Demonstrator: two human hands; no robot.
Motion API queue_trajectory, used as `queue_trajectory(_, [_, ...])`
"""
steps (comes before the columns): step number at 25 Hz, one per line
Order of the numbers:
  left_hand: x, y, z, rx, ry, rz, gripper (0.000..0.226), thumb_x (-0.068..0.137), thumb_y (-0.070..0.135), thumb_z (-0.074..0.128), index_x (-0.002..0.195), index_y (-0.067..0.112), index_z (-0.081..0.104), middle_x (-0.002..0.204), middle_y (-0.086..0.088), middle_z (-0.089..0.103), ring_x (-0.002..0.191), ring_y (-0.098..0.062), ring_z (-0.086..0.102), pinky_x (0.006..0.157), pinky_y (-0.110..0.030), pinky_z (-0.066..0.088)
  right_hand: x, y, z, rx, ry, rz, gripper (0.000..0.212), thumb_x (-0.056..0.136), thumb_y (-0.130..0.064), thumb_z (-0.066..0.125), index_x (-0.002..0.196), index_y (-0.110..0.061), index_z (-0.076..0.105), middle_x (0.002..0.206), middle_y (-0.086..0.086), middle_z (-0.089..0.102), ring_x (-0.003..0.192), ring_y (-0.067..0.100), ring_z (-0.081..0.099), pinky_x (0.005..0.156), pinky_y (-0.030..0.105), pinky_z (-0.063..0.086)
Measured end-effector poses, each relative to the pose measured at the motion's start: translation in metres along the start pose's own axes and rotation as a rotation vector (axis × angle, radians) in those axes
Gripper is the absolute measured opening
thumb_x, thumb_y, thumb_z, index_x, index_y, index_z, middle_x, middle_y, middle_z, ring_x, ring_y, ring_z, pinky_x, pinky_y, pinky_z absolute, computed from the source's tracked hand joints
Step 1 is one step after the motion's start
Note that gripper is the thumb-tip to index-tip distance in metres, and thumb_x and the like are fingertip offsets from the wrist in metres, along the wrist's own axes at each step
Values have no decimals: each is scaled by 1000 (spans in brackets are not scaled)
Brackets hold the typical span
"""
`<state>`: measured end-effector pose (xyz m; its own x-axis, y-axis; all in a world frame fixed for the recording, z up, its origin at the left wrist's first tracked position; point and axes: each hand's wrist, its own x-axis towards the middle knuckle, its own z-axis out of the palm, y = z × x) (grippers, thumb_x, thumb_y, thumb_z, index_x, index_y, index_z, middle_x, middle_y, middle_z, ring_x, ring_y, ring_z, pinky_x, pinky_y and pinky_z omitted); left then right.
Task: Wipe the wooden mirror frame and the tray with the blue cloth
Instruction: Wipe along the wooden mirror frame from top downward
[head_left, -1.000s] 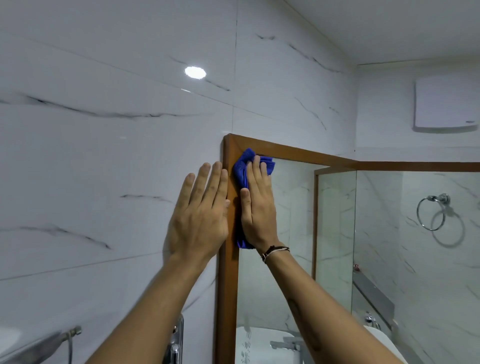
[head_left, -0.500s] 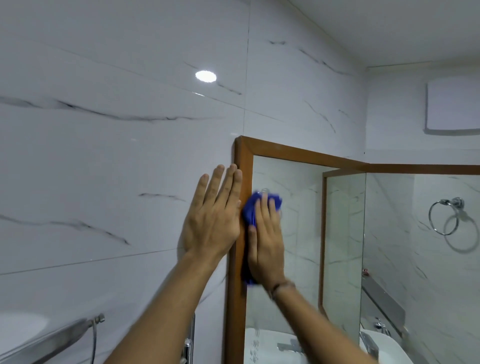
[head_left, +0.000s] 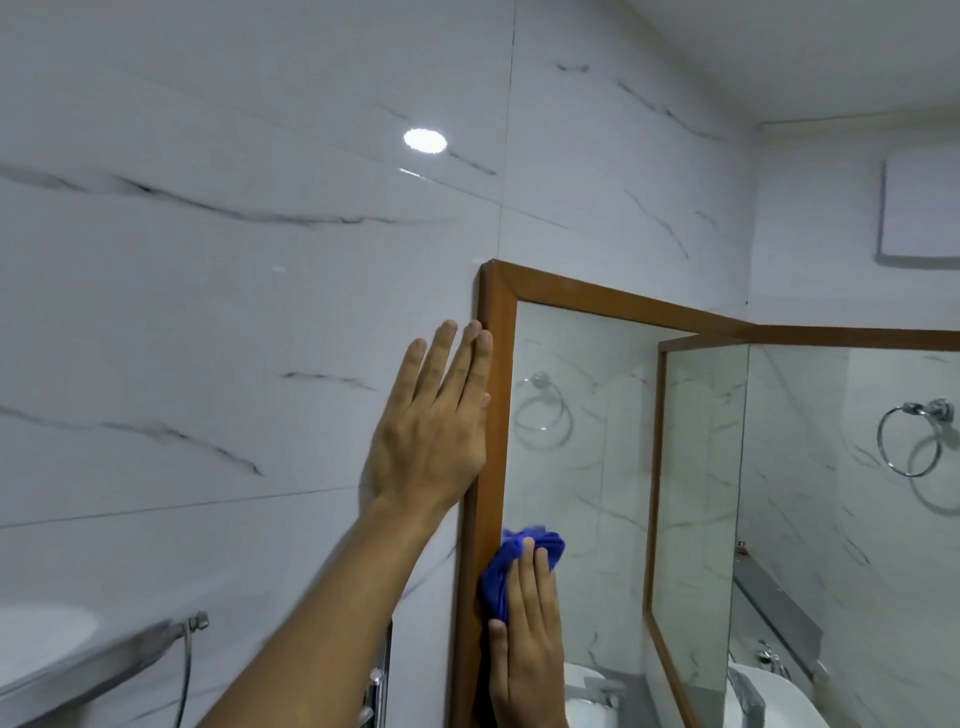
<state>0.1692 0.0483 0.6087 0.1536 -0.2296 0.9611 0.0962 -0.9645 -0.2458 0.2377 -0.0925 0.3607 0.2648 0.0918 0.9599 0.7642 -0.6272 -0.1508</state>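
Blue cloth (head_left: 511, 564) is bunched under the right hand (head_left: 524, 644), whose fingers (head_left: 529, 569) lie flat and close together, pinning it against the inner edge of the wooden mirror frame (head_left: 493, 467) low on its left upright. That upright runs straight up and down, so its long axis lines up with the hand, leaving frame to cover above and below the cloth. Out to the side, the left hand (head_left: 434, 441) is spread open and empty on the white marble wall (head_left: 208, 338), fingertips (head_left: 475, 338) just beside the frame's outer edge, bracing. Clearly the right hand is the working one, touching the wood. As for the tray, I cannot pick it out from here; a basin (head_left: 779, 701) shows at the bottom right.
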Motion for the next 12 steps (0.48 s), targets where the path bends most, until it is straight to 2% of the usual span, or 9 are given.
queue_trajectory(2, [0,1,1,-16,9,1,66,122,34,21,178,5,3,186,-15,7,174,-32,2,140,-53,13,31,-3,-3,35,19,-3,63,120,-43,25,179,-24,11,187,0,14,173,30,18,142,39,12])
queue_trajectory(4, [-1,1,2,-4,12,2,65,122,35,22,178,4,4,186,-16,7,174,-33,3,140,-53,14,92,-17,-18,103,63,-34,61,121,-43,24,178,-29,11,188,-3,11,174,25,15,142,42,13])
queue_trajectory(8, [0,2,1,9,6,7,63,123,33,20,177,3,8,185,-18,11,173,-34,5,140,-54,15,231,-41,-50,141,152,-57,61,118,-34,31,173,-8,28,184,9,20,173,30,18,140,57,20])
queue_trajectory(12, [-2,1,2,29,16,9,62,123,33,19,177,2,11,184,-19,17,173,-35,10,140,-54,16,275,-45,-54,163,199,-16,59,118,-30,36,169,-1,39,182,17,29,172,35,23,137,57,27])
